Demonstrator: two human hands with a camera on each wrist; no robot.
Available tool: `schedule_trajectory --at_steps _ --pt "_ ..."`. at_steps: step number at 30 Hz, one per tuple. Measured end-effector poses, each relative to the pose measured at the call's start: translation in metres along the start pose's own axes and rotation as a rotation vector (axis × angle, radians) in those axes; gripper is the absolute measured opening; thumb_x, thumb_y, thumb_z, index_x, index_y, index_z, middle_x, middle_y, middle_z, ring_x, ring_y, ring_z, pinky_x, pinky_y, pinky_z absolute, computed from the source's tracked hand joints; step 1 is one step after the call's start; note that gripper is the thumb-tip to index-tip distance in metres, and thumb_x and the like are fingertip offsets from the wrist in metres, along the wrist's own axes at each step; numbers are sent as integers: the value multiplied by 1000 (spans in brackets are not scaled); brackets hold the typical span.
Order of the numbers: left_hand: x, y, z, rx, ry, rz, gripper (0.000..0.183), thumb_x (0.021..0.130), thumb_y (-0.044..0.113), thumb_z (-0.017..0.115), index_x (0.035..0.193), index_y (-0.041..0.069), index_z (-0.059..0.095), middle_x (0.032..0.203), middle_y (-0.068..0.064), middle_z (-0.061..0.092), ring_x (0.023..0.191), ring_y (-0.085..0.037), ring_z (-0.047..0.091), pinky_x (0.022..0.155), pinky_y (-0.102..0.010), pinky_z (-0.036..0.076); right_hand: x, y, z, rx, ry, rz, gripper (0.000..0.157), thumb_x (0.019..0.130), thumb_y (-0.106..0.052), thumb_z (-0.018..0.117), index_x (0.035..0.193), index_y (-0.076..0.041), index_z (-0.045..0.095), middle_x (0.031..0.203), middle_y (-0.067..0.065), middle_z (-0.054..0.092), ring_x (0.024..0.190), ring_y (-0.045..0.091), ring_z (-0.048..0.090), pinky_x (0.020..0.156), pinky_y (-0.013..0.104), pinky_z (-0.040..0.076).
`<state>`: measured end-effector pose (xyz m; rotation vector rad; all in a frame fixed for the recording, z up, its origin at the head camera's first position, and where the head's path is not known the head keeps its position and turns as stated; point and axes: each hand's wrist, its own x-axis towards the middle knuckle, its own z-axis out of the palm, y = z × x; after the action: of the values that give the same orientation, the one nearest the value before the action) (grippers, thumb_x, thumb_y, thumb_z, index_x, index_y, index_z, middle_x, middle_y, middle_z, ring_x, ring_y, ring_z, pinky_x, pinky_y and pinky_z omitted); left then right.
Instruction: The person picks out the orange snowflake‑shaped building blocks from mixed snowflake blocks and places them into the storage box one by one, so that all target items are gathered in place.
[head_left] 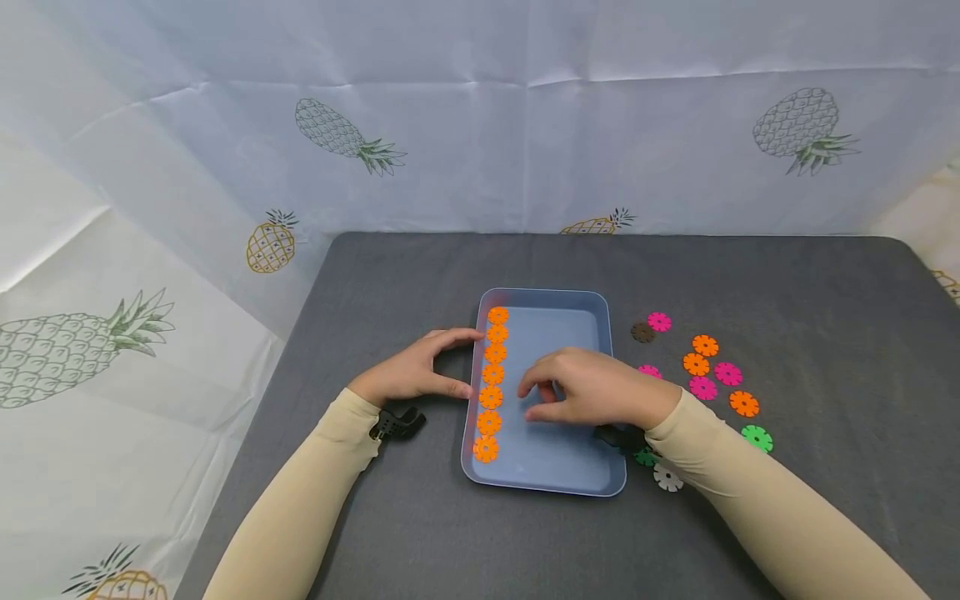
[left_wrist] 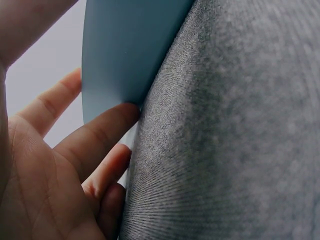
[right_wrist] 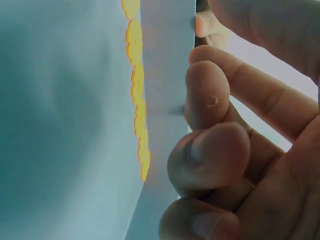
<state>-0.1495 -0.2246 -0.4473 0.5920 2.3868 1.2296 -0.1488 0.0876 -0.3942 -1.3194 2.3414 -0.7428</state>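
Head view: blue tray point(head_left: 570, 475) at centre of grey table point(head_left: 825, 292), long side running away from the body. Inside tray, along its left wall, row of seven orange discs point(head_left: 492, 383), edge to edge, from far corner to near corner. Left hand point(head_left: 420, 371) just outside tray's left wall, thumb and forefinger spread in a C, fingertips touching the rim; nothing pinched. Left wrist view: fingers point(left_wrist: 95, 140) lightly bent, tips against tray's outer wall point(left_wrist: 125, 50) where it meets the cloth. Right hand point(head_left: 592, 387) over tray's middle, right of the orange row, fingers curled downward toward the floor of the tray. Right wrist view: curled fingers point(right_wrist: 210, 155) close to camera, orange row point(right_wrist: 137, 100) blurred behind; can't tell if anything is held. Right of tray, loose discs on table: pink disc point(head_left: 659, 322) and brown disc point(head_left: 642, 332) farthest out, then a cluster of orange and pink discs point(head_left: 705, 367), green disc point(head_left: 756, 437) nearer, white disc point(head_left: 667, 477) near tray's near right corner. Behind table, white pineapple-print curtain point(head_left: 345, 137).
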Motion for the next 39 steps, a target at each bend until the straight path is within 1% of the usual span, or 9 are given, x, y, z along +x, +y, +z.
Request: schedule_trajectory --at_steps 6,11,16,23,29,32,35,39 --pt "0 -1 1 -2 0 -6 85 83 35 91 157 30 49 159 5 47 150 -23 33 124 -54 25 -12 6 -3 -9 32 63 20 94 -33 81 106 -17 78 71 -17 54 58 1 45 59 25 46" --pt "-1 -1 1 1 8 -4 84 83 36 91 156 30 50 159 5 48 149 -23 34 123 -53 26 -24 9 -9 -13 53 112 19 94 -31 82 107 -17 77 70 -17 54 57 1 47 59 24 47" --pt "0 0 0 8 3 1 85 83 36 92 156 30 50 159 5 48 150 -22 34 123 -53 26 -33 13 -16 -23 81 130 21 95 -31 81 109 -15 77 72 -17 54 57 1 47 59 24 48" --pt "1 1 1 0 -1 -1 86 82 35 92 157 30 49 159 6 46 150 -21 33 124 -53 26 -44 16 -23 -39 113 167 21 96 -31 80 109 -14 77 73 -16 54 56 3 44 56 24 44" --pt "2 0 1 4 0 1 86 83 36 92 157 30 49 159 6 46 150 -22 33 123 -54 26 -53 23 -26 -47 173 151 18 97 -25 79 109 -12 78 74 -15 54 58 1 46 59 25 45" --pt "2 0 1 4 -3 1 86 83 38 92 157 31 49 159 8 46 150 -20 34 123 -52 27 -57 28 -26 -47 198 157 17 97 -23 79 109 -12 78 74 -15 55 59 1 47 59 24 46" --pt "2 0 2 0 -2 -1 85 83 40 92 156 33 49 158 10 47 149 -17 34 123 -49 27 -62 33 -27 -29 215 171 17 97 -22 79 109 -11 78 74 -14 55 60 2 47 60 24 46" --pt "1 -1 2 -6 6 6 84 83 37 92 156 31 50 157 8 48 149 -19 34 123 -50 27 -68 40 -30 22 237 207 17 97 -20 79 110 -9 77 74 -12 55 60 3 48 61 24 47"
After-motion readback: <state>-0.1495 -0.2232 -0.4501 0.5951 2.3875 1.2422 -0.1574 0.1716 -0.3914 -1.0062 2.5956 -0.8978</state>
